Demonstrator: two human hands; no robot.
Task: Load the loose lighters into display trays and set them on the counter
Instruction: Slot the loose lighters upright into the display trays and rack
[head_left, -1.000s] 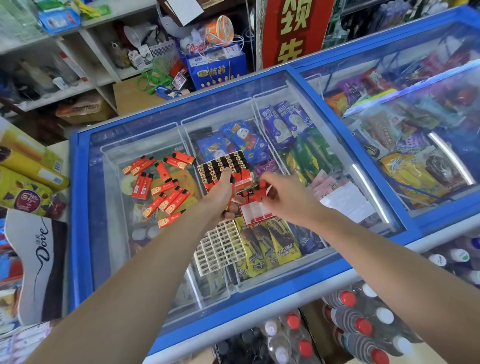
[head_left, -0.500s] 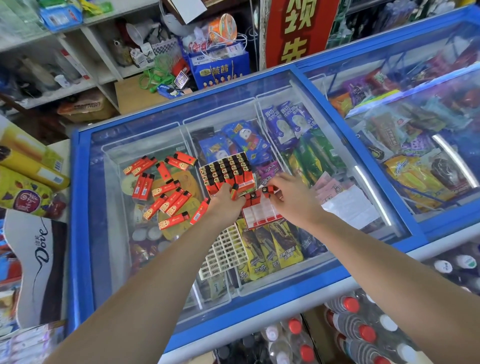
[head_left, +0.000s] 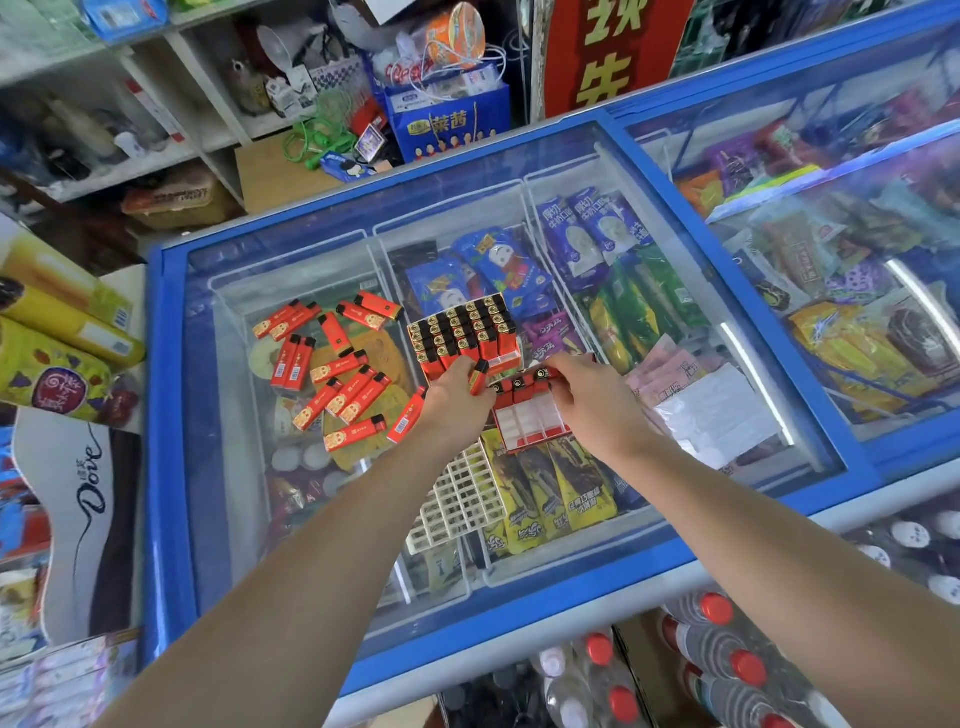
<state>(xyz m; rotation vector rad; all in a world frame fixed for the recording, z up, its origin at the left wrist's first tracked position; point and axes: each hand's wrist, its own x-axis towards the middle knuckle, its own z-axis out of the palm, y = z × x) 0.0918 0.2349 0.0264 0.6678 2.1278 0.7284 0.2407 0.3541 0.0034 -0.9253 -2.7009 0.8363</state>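
Several loose red lighters (head_left: 332, 374) with black caps lie scattered on the freezer's glass lid (head_left: 249, 467), left of centre. A full red display tray (head_left: 462, 332) of lighters stands behind my hands. In front of it sits a second red tray (head_left: 530, 421) with white cells; only its far row holds lighters. My left hand (head_left: 457, 400) grips one red lighter (head_left: 478, 375) at that tray's left end. My right hand (head_left: 592, 395) rests on the tray's right side, fingers on the far row. An empty white grid insert (head_left: 457, 499) lies nearer me.
The glass lid belongs to a blue-framed chest freezer full of ice creams. A second freezer (head_left: 831, 260) adjoins on the right. Yellow boxes (head_left: 57, 332) and a Dove carton (head_left: 83, 509) stand left. Bottled drinks (head_left: 701, 665) sit below the front edge. Cluttered shelves (head_left: 156, 104) rise behind.
My left hand has brought a red lighter from the loose pile to the left end of the part-filled tray. One more lighter now lies near my left wrist. My right hand stays on the tray.
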